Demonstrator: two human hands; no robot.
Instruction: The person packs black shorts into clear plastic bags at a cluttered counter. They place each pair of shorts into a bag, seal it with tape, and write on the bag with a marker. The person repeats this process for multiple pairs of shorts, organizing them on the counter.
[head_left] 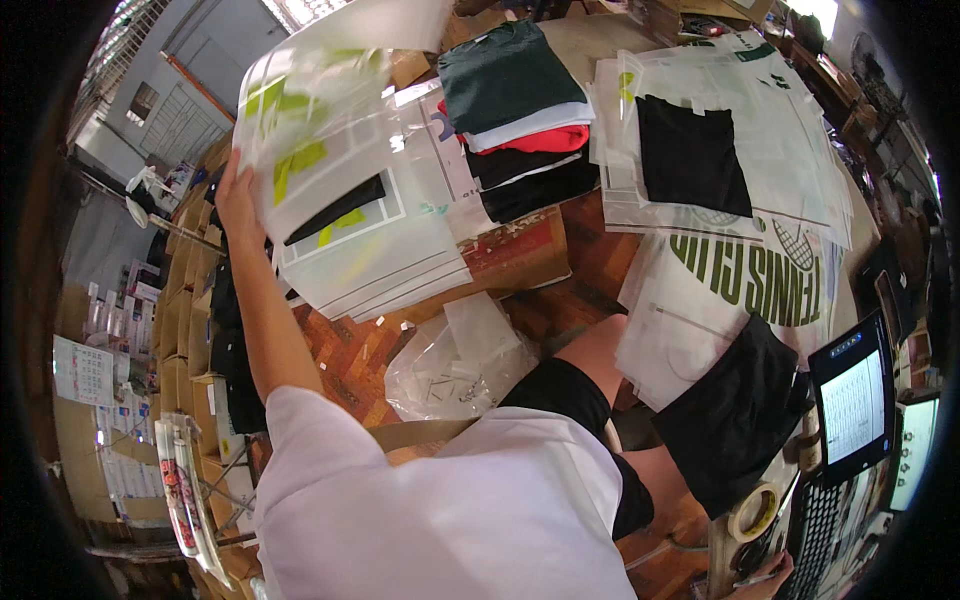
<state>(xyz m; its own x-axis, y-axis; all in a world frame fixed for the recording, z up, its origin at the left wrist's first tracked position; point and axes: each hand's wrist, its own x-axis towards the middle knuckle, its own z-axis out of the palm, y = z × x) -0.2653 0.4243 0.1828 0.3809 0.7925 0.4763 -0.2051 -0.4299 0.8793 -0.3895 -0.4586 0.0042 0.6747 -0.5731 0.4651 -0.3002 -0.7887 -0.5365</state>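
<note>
My left hand [238, 200] is closed on the left edge of a clear plastic sheet [300, 130], which is raised and curved over a stack of similar sheets [375, 280] with yellow-green and white print. A folded black cloth [338, 208] shows by the lifted sheet. At the lower right edge my right hand [768, 580] is only partly in view, fingers closed around something thin and pale that I cannot make out. Close to it lies a roll of tape [753, 512]. A black garment [730, 415] is draped beside my legs.
Folded shirts [515, 75] in dark green, white, red and black are piled at the back middle. To their right a folded black garment [693, 152] lies on plastic sheets. A crumpled clear bag [455, 360] sits below. A laptop [850, 395] stands at right, cardboard boxes [180, 300] at left.
</note>
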